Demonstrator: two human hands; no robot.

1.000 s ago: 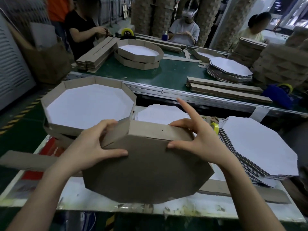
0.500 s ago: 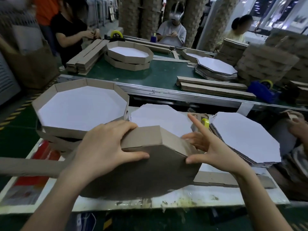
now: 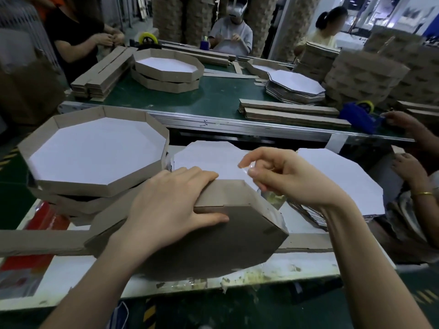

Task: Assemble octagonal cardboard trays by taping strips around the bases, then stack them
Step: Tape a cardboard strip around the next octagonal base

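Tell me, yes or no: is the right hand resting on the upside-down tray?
No, the right hand hovers above the tray; only the left hand grips it.

a green conveyor belt [image 3: 218, 96] runs past a person in black [image 3: 76, 36], a gold bracelet [image 3: 421, 193] at right.
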